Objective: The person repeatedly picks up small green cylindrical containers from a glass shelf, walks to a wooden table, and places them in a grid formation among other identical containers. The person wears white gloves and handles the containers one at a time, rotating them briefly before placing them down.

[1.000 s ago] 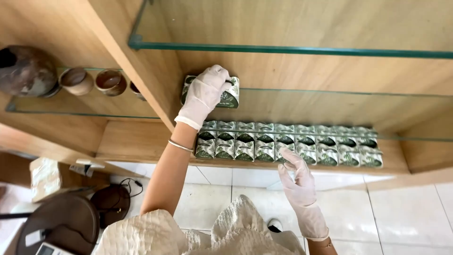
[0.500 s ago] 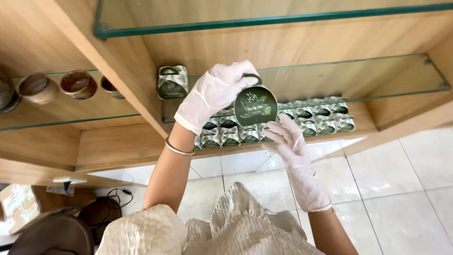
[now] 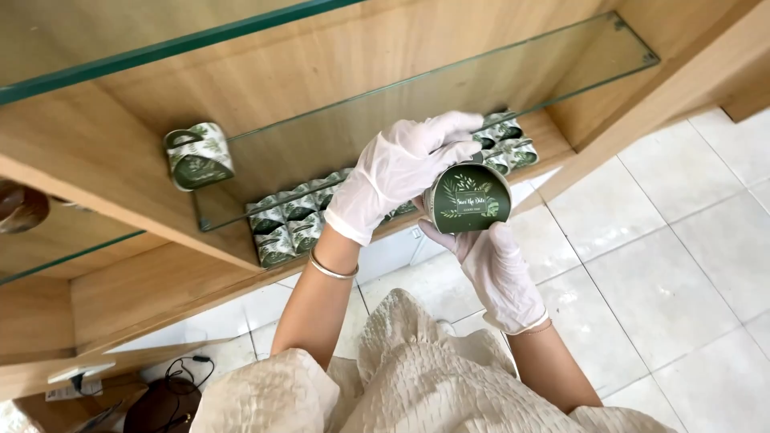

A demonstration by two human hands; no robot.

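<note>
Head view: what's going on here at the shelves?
A person in white gloves holds a round green tin with a leaf pattern in both hands: the left hand over its top, the right hand beneath. One matching tin sits on the glass shelf; rows of them line the wooden shelf below.

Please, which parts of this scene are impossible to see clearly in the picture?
- Round green tin: head view; sides and underside covered by left hand and right hand.
- Row of green boxes on the wooden shelf: middle of the row hidden behind both hands.
- Dark object: cut by the picture's left edge.
</note>
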